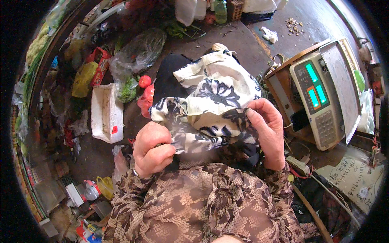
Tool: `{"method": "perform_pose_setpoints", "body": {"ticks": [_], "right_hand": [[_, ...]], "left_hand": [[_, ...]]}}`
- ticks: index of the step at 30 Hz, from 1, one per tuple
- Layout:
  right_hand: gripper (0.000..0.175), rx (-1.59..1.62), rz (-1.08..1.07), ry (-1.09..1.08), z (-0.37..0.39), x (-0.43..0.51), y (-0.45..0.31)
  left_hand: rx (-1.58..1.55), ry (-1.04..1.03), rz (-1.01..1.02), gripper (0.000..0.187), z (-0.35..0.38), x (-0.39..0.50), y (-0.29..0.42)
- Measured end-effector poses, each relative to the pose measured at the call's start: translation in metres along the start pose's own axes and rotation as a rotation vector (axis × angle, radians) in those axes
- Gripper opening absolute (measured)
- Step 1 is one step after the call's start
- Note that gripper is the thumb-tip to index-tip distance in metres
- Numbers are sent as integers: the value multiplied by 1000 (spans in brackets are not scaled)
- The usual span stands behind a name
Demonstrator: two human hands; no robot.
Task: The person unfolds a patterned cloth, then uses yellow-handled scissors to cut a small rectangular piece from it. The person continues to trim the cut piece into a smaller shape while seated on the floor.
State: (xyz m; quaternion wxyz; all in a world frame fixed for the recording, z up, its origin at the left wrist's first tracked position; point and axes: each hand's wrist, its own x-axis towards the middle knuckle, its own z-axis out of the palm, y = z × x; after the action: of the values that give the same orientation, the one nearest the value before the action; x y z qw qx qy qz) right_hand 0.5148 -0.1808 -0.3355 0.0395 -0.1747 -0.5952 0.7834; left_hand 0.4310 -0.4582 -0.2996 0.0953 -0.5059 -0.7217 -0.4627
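A white cloth with black and grey flower print (218,92), perhaps a garment, lies bunched across the lap over dark trousers (171,76). My left hand (153,148) is closed on the near left edge of the cloth, knuckles up, with a bracelet or watch band at the wrist. On the other side my right hand (267,130) pinches the cloth's edge between thumb and forefinger. Between the hands the fabric hangs in loose folds, and part of its inner side shows.
To the right a digital price scale (319,100) with lit displays stands on a wooden stand. At left are a white foam box (118,121), plastic bags (146,51), a tomato (145,81) and a red bag (146,101). A cable (331,194) runs at lower right.
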Motion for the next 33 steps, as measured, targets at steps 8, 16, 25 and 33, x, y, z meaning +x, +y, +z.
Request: {"method": "perform_pose_setpoints", "body": {"ticks": [8,16,25,33], "right_hand": [[8,34,35,0,-5,3,8],[7,255,197,66,-10,8,7],[6,329,272,99,-15,11,9],[8,230,231,50,-13,9,5]], "left_hand": [[27,-1,53,36,7,0,-8],[28,-54,63,33,23,20,-8],[42,-139,91,31,37,36,-11],[-154,-88,-72,42,42,50,-7]]}}
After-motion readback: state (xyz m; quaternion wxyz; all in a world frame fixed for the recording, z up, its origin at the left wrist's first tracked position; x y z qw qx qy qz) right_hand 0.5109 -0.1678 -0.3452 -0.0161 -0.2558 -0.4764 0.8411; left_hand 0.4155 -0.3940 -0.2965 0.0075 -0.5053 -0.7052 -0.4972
